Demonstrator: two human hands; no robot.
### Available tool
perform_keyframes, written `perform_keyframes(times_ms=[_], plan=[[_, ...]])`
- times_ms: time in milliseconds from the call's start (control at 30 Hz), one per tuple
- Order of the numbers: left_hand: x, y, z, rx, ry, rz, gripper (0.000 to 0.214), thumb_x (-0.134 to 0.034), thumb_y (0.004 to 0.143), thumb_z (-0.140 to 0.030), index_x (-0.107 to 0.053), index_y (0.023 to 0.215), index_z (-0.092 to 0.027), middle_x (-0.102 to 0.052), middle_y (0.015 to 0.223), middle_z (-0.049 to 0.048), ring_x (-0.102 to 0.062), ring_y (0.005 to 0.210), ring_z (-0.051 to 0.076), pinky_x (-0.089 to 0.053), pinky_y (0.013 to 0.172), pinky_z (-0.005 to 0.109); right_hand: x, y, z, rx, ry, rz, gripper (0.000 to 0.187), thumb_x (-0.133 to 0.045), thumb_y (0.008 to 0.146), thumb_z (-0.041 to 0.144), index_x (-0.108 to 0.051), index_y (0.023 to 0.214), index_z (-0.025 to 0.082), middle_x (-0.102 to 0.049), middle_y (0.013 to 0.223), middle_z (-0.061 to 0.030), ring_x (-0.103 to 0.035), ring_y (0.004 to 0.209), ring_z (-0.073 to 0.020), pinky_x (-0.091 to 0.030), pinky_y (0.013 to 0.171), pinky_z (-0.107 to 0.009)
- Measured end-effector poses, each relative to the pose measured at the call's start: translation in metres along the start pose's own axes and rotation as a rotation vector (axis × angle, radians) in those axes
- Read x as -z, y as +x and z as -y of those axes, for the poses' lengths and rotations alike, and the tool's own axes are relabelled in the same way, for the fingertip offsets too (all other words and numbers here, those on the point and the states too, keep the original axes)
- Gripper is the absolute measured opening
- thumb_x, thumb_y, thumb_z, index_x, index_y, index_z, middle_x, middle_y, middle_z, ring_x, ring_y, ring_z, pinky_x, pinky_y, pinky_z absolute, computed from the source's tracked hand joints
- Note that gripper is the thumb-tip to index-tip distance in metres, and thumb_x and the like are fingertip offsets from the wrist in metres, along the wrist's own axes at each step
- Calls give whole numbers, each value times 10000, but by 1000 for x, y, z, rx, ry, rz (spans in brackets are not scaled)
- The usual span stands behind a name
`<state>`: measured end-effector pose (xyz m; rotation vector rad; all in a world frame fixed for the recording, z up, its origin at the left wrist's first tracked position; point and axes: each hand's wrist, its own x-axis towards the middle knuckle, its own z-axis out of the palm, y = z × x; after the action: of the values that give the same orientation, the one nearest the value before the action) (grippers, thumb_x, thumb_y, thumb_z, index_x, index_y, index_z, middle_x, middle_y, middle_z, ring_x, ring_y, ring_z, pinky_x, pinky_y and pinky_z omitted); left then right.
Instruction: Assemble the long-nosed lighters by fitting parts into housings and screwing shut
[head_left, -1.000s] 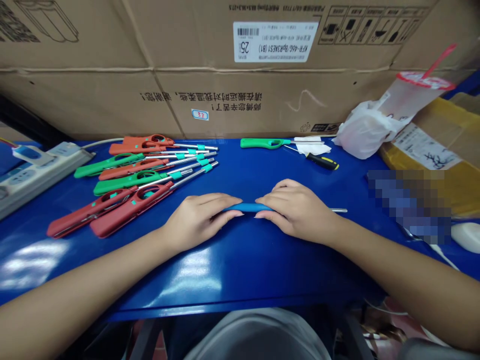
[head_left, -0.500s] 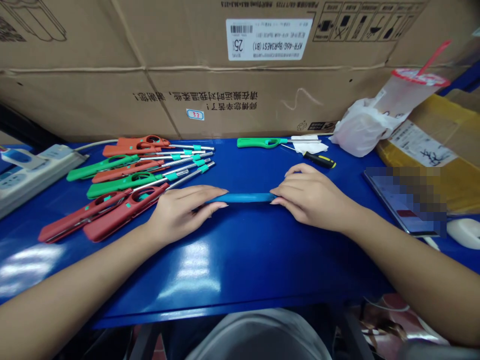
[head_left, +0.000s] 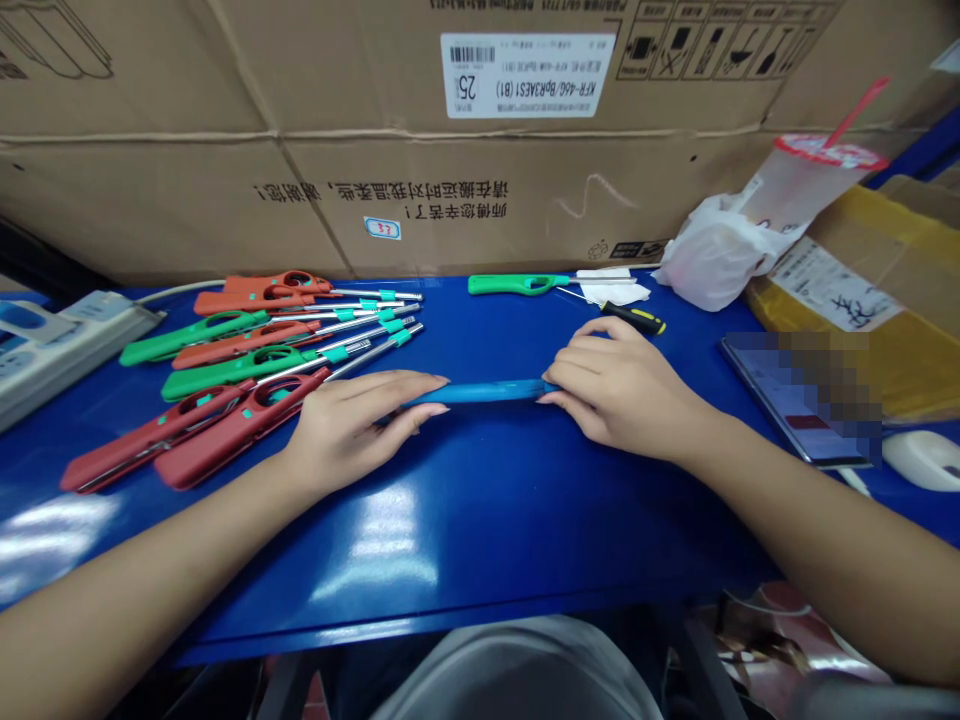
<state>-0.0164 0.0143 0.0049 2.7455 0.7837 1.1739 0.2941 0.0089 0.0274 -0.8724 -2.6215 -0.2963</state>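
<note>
A blue long-nosed lighter [head_left: 487,391] lies across the blue table [head_left: 465,520] between my hands. My left hand [head_left: 352,425] covers its left end with the fingers laid along it. My right hand [head_left: 626,390] is curled over its right end, and the metal nozzle is hidden under that hand. Both hands grip the lighter. To the left lies a pile of several red and green lighters [head_left: 247,370] with metal nozzles pointing right.
A single green lighter [head_left: 517,284] and a black-and-yellow screwdriver [head_left: 637,319] lie behind my right hand, beside white paper. Cardboard boxes [head_left: 420,140] wall the back. A power strip [head_left: 52,340] sits far left; a white bag with a cup [head_left: 750,240], a blurred tablet and a mouse [head_left: 922,460] are at right.
The blue lighter and both hands have slid away from me and slightly left. My hands have moved apart, baring more of the blue handle, and the nozzle tip no longer shows past my right hand.
</note>
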Motion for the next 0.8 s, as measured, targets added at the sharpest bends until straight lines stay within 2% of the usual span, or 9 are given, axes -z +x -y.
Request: perform_keyframes(times_ms=[167, 300, 367, 433, 500, 667, 800], plan=[[-3, -1, 3, -82, 17, 10, 201, -769, 908, -196, -749, 1101, -146, -820, 1052, 78, -801, 920, 172, -635, 912, 228, 2, 0, -1, 1, 8, 58, 174, -576, 974, 229, -648, 820, 197, -718, 762, -21, -630, 747, -200, -431, 916, -404], [-6, -3, 6, -132, 14, 67, 193, -765, 916, -252, -749, 1096, -185, -819, 1068, 56, -800, 929, 180, -646, 888, 260, -1, -3, -6, 21, 34, 118, 115, -617, 949, 242, -665, 861, 186, -746, 823, -37, -665, 794, -216, -417, 935, -413], [-6, -3, 5, -85, -9, 115, 239, -760, 922, -302, -742, 1139, -204, -819, 1053, 46, -790, 876, 170, -643, 829, 264, -4, -4, -10, 34, 42, 138, 122, -614, 957, 245, -670, 870, 180, -749, 832, -36, -672, 794, -217, -416, 941, -415], [-5, -2, 5, 5, -25, 178, 422, -785, 894, -394, -703, 1262, -206, -813, 1044, 54, -753, 834, 171, -624, 778, 280, -5, -5, -13, 33, 49, 149, 130, -602, 969, 245, -673, 880, 183, -751, 843, -30, -679, 810, -216, -416, 947, -412], [-4, -2, 5, 82, -46, 236, 562, -800, 866, -456, -662, 1342, -190, -799, 1069, 69, -712, 865, 187, -603, 797, 306, -5, -6, -16, 16, 52, 164, 133, -593, 975, 247, -673, 886, 188, -754, 860, -29, -684, 828, -217, -416, 948, -410], [-5, -2, 8, 156, -141, 289, 308, -738, 927, -336, -741, 1193, -180, -758, 1122, 75, -683, 986, 195, -557, 933, 345, 1, -6, -19, -79, 97, 237, 111, -625, 954, 289, -697, 927, 208, -757, 918, -27, -686, 863, -232, -418, 939, -429], [-9, -3, 6, 267, -218, 272, 335, -789, 885, -343, -750, 1176, -180, -740, 1097, 69, -684, 990, 193, -554, 930, 334, 3, -4, -13, -121, 211, 285, 208, -637, 934, 324, -713, 1095, 218, -750, 1057, -56, -689, 958, -244, -421, 947, -433]])
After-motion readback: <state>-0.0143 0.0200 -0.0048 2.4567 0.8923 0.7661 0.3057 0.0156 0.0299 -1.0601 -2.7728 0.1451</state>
